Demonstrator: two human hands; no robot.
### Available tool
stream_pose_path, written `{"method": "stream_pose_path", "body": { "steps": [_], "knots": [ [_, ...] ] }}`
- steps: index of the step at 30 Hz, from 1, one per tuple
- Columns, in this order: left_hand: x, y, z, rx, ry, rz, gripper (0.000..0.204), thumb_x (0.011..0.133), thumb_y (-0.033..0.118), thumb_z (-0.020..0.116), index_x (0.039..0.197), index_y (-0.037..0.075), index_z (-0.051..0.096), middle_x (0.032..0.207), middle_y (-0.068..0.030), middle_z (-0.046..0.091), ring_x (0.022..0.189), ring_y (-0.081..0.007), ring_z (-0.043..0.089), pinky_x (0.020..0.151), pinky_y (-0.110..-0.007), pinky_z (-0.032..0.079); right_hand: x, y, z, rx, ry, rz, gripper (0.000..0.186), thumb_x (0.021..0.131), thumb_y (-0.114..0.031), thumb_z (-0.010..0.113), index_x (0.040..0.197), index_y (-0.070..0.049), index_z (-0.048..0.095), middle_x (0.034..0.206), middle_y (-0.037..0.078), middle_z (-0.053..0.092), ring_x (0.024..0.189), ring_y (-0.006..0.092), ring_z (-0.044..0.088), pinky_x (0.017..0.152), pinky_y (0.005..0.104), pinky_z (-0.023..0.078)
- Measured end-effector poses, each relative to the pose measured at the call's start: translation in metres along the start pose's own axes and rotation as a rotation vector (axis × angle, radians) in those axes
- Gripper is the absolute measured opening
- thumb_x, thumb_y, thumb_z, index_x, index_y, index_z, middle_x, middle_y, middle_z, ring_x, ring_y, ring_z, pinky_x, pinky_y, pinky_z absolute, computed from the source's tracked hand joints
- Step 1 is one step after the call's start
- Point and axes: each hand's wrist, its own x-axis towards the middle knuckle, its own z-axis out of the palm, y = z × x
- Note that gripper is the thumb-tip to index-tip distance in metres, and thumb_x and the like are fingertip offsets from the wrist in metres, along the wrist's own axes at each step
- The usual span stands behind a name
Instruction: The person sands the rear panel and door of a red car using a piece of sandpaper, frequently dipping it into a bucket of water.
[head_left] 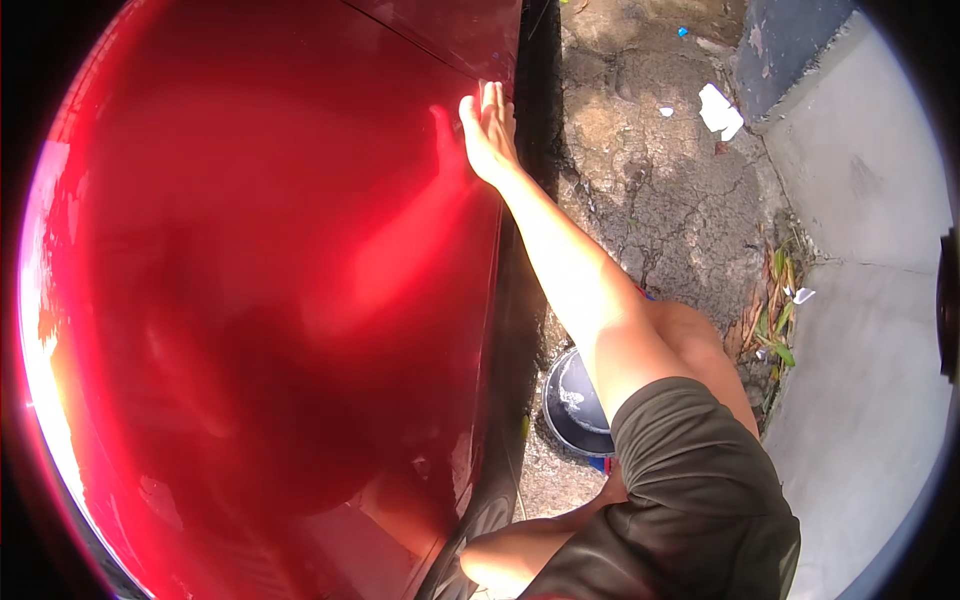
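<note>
My right hand [488, 135] reaches forward along the side of a glossy red car [270, 250]. Its fingers are stretched out and held close together, with the thumb apart on the left, and the hand rests against or very near the panel's right edge. I see nothing in it, though the palm side is hidden. The paint mirrors the hand and forearm. Below my bent arm stands a round dark bucket [572, 400] with whitish foam or liquid inside, partly covered by the arm. My left hand is out of view.
A car wheel [487, 525] shows low beside my bent knee [515, 555]. Cracked, damp concrete [650, 190] runs between the car and a grey wall [870, 400]. White scraps [720, 112] and a strip of leaves [777, 300] lie along the wall's foot.
</note>
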Motion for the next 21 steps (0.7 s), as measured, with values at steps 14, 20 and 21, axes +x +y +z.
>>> {"method": "stream_pose_path", "body": {
  "steps": [14, 20, 21],
  "knots": [
    [0.004, 0.037, -0.012, -0.035, -0.067, -0.128, 0.035, 0.082, 0.024, 0.089, 0.099, -0.005, 0.079, 0.095, -0.0110, 0.081, 0.081, -0.0261, 0.073, 0.081, -0.036, 0.058, -0.050, -0.276, 0.020, 0.130, -0.040, -1.072, 0.116, 0.095, -0.085, 0.034, 0.164, 0.006, 0.016, 0.171, 0.028, 0.014, 0.160, 0.0432, 0.013, 0.130, 0.0528, 0.013],
    [0.002, 0.027, -0.016, 0.047, -0.091, -0.074, 0.038, 0.083, 0.029, 0.089, 0.096, -0.003, 0.074, 0.094, -0.0098, 0.079, 0.085, -0.0262, 0.073, 0.080, -0.042, 0.058, -0.101, -0.337, 0.041, -0.011, 0.016, -1.353, 0.118, 0.089, -0.092, 0.033, 0.158, 0.003, 0.036, 0.164, 0.026, 0.037, 0.156, 0.0401, 0.030, 0.129, 0.0520, 0.021],
    [-0.010, 0.000, -0.008, 0.083, -0.035, -0.060, 0.047, 0.081, 0.037, 0.089, 0.100, -0.002, 0.074, 0.095, -0.0112, 0.078, 0.085, -0.0292, 0.072, 0.079, -0.042, 0.058, -0.120, -0.343, 0.039, 0.049, -0.142, -1.468, 0.118, 0.088, -0.092, 0.036, 0.160, 0.002, 0.034, 0.165, 0.024, 0.037, 0.156, 0.0399, 0.029, 0.129, 0.0544, 0.018]
  ]
}}
